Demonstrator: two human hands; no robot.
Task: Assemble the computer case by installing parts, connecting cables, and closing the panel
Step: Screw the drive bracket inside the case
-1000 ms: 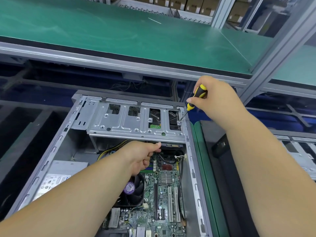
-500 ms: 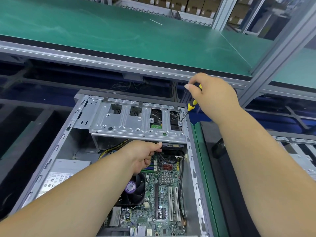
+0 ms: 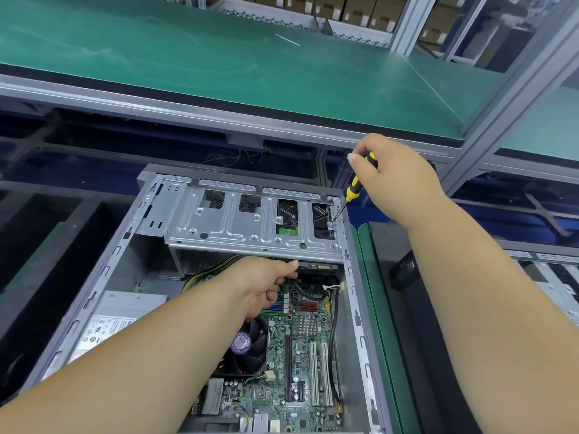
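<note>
Open computer case (image 3: 360, 308) lying on its side, viewed from above: nearest the viewer, the motherboard (image 3: 300, 364) with its fan (image 3: 247, 349) and, to the left, the power supply (image 3: 103, 327). Beyond these, the left hand (image 3: 266, 285) reaches under the near edge of the metal drive cage (image 3: 244, 223), its fingers curled round that edge or a part just beneath it. Farther back, the right hand (image 3: 394, 180) grips a yellow-and-black screwdriver (image 3: 354, 186), tilted, with its tip on a screw (image 3: 331, 225) at the cage's right corner; a green-topped shelf (image 3: 219, 57) lies behind.
</note>
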